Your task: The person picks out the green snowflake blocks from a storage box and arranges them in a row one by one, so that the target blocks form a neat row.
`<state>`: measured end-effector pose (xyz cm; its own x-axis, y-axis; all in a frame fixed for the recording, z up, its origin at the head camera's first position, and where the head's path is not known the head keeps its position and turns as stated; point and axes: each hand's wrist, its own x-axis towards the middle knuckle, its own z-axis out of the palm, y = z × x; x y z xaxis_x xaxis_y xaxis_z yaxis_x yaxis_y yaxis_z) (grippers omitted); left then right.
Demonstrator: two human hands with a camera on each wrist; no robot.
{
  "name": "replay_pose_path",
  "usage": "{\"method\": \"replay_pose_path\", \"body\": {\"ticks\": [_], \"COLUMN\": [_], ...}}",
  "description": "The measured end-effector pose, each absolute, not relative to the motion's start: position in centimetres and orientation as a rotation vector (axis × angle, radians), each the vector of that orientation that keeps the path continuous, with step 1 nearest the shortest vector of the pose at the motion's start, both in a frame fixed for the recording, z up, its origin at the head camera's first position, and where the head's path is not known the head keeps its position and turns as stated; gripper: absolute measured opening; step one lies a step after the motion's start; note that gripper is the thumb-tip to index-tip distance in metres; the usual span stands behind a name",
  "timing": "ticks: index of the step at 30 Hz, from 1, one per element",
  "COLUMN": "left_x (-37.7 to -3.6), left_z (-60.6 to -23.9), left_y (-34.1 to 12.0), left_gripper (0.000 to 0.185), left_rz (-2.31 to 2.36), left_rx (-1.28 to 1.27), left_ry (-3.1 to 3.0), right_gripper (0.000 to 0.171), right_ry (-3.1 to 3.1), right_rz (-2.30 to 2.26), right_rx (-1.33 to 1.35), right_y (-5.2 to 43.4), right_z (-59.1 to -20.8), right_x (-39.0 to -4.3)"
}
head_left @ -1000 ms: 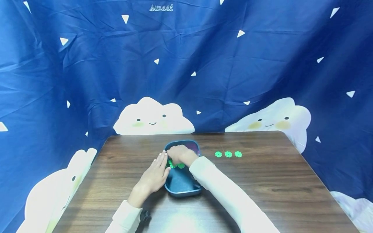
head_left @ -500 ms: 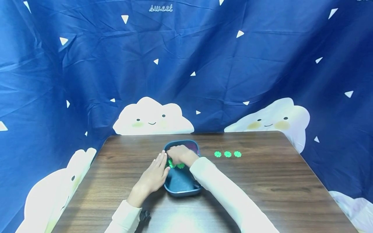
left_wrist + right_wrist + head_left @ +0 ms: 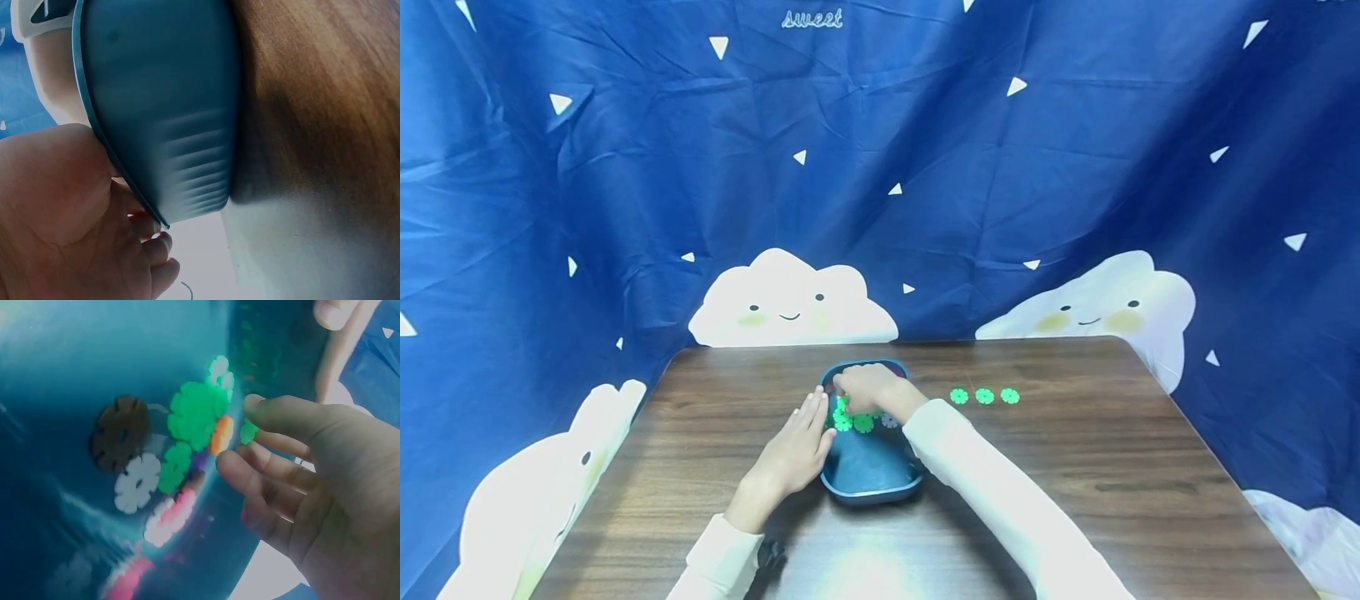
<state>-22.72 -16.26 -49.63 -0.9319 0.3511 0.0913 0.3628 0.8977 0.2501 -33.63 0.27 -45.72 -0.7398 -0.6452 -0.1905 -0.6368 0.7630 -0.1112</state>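
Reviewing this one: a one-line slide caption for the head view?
Left hand at a teal bin's rim, right hand inside; three green discs lie beyond on the table.

A blue rounded-rectangular plastic basket (image 3: 868,468) stands on a brown wood-grain table (image 3: 1075,467). Three green flower-shaped discs (image 3: 984,396) lie in a row to its right. A bare left hand (image 3: 793,450) lies along its left rim; a bare right hand (image 3: 871,387) is inside, beside multicoloured notched discs (image 3: 192,416).

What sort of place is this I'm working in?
Probably an indoor play or filming corner: a wood-grain table before a blue cloud-print curtain, with a bin of colorful flower-shaped pieces.
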Motion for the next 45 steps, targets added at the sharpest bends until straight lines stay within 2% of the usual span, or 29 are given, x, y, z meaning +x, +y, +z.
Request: {"method": "replay_pose_path", "body": {"ticks": [11, 24, 35, 45], "left_x": [-23.0, -23.0, -23.1, -22.8], "left_z": [-49.4, -49.3, -49.3, -49.6], "left_y": [-16.3, -16.1, -16.2, -16.2], "left_gripper": [0.064, 0.063, 0.063, 0.063], "left_rz": [-0.427, -0.438, -0.423, -0.442], "left_rx": [-0.538, -0.529, -0.531, -0.522], "left_ry": [-3.038, -3.024, -3.011, -3.029], "right_gripper": [0.026, 0.028, 0.028, 0.027], "right_ry": [2.832, 2.995, 3.072, 3.126], "right_rz": [-0.125, -0.219, -0.223, -0.291], "right_rx": [-1.019, -0.922, -0.862, -0.751], "right_y": [4.1, 12.1, 19.0, 24.8], "right_z": [-43.1, -40.6, -40.1, -41.3], "right_x": [-33.8, -33.8, -33.0, -32.5]}}
